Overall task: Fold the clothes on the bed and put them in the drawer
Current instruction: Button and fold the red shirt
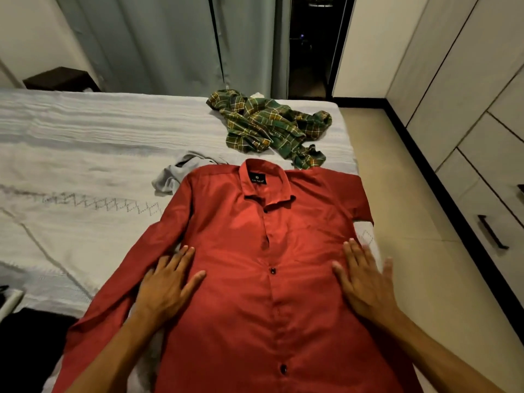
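- The red shirt (255,265) lies spread flat on the bed (85,143), front side up, buttoned, with the collar pointing away from the person.
- The left hand (167,285) rests flat on the shirt near its left side seam; its fingers (184,255) are straight and together, gripping nothing.
- The right hand (365,279) rests flat on the right side of the shirt, near the edge of the bed; its fingers are also straight and hold nothing, and the little finger is blurred.
- The left sleeve of the shirt runs down along the bed beside the left forearm.
- A green checked shirt (269,126) lies crumpled on the bed beyond the collar, near the far right corner.
- A grey garment (175,171) lies partly under the left shoulder of the red shirt.
- Drawers (487,199) with dark handles stand at the right, across the floor from the bed.
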`<state>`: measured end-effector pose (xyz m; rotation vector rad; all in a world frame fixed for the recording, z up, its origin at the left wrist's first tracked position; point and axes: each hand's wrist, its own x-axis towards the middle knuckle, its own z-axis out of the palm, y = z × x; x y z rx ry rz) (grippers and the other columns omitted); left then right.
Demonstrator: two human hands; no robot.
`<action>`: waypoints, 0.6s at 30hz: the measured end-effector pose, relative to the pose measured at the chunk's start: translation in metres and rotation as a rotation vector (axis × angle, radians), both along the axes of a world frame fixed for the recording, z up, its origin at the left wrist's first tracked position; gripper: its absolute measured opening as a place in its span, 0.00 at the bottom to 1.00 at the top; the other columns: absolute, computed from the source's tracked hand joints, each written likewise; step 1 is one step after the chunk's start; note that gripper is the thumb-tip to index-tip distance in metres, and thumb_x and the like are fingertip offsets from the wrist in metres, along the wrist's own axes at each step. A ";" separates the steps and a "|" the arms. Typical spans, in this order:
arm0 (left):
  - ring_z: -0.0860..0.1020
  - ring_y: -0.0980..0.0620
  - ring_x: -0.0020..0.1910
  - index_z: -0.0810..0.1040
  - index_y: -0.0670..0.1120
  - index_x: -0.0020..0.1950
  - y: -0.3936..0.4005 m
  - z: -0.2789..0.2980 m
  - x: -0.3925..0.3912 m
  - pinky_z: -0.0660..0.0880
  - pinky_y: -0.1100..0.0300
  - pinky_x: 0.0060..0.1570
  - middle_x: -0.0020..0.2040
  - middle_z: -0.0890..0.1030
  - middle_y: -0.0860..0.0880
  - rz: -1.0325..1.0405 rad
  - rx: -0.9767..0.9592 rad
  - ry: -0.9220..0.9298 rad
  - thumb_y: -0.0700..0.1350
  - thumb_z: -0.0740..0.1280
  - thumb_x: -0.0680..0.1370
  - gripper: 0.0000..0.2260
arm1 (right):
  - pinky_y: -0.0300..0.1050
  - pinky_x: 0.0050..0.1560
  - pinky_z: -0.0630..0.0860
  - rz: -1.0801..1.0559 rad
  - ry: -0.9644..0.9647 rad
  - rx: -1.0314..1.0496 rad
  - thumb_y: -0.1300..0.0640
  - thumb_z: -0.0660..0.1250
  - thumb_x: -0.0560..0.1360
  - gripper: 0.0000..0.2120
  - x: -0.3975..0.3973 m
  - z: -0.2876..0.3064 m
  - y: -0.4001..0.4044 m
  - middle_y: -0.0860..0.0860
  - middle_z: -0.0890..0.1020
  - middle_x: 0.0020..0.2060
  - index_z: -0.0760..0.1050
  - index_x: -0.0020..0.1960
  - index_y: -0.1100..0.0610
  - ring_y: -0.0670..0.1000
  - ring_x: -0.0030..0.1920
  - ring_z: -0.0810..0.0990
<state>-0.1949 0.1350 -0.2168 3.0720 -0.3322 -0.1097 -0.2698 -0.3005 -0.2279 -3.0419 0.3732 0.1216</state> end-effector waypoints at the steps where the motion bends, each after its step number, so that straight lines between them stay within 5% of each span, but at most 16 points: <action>1: 0.78 0.44 0.65 0.79 0.49 0.72 0.006 0.006 0.015 0.77 0.46 0.56 0.68 0.80 0.48 -0.113 0.018 -0.105 0.70 0.45 0.81 0.37 | 0.70 0.72 0.64 0.033 -0.112 -0.022 0.40 0.52 0.85 0.28 0.018 0.008 -0.008 0.54 0.70 0.77 0.69 0.78 0.55 0.59 0.77 0.68; 2: 0.81 0.43 0.53 0.85 0.48 0.58 0.009 0.010 0.037 0.78 0.47 0.48 0.54 0.85 0.48 -0.231 0.013 -0.227 0.67 0.46 0.84 0.33 | 0.67 0.62 0.73 0.085 -0.229 -0.040 0.44 0.54 0.84 0.23 0.046 0.014 -0.015 0.58 0.79 0.64 0.78 0.65 0.58 0.63 0.64 0.78; 4: 0.78 0.43 0.42 0.83 0.49 0.44 0.007 0.023 0.078 0.75 0.49 0.39 0.40 0.81 0.48 -0.344 -0.035 -0.424 0.60 0.53 0.86 0.25 | 0.62 0.47 0.77 0.157 -0.397 -0.029 0.49 0.58 0.81 0.16 0.100 0.031 -0.024 0.59 0.78 0.47 0.76 0.50 0.60 0.64 0.47 0.78; 7: 0.75 0.41 0.50 0.81 0.50 0.53 -0.011 0.042 0.159 0.73 0.47 0.47 0.48 0.79 0.47 -0.104 -0.144 -0.445 0.58 0.63 0.83 0.14 | 0.61 0.53 0.77 0.251 -0.366 0.070 0.52 0.65 0.80 0.15 0.204 0.046 -0.028 0.61 0.79 0.53 0.76 0.60 0.62 0.64 0.53 0.78; 12: 0.74 0.38 0.70 0.75 0.52 0.72 -0.037 0.045 0.273 0.68 0.43 0.72 0.69 0.79 0.42 0.196 -0.393 0.015 0.65 0.63 0.82 0.24 | 0.57 0.67 0.72 0.275 0.001 0.083 0.44 0.68 0.80 0.30 0.325 0.037 -0.030 0.63 0.74 0.69 0.68 0.77 0.57 0.64 0.69 0.73; 14: 0.77 0.42 0.67 0.75 0.51 0.69 -0.041 0.046 0.295 0.70 0.48 0.69 0.66 0.81 0.46 0.205 -0.438 0.109 0.67 0.67 0.79 0.26 | 0.57 0.63 0.75 0.288 0.060 0.056 0.41 0.71 0.78 0.25 0.343 0.033 -0.031 0.59 0.77 0.64 0.74 0.70 0.53 0.61 0.65 0.75; 18: 0.81 0.48 0.52 0.79 0.50 0.46 -0.033 0.056 0.310 0.73 0.58 0.47 0.48 0.83 0.52 0.059 -0.354 0.176 0.71 0.67 0.76 0.24 | 0.55 0.51 0.79 0.401 0.041 0.179 0.41 0.72 0.77 0.15 0.349 0.030 -0.027 0.50 0.82 0.52 0.77 0.59 0.47 0.54 0.51 0.80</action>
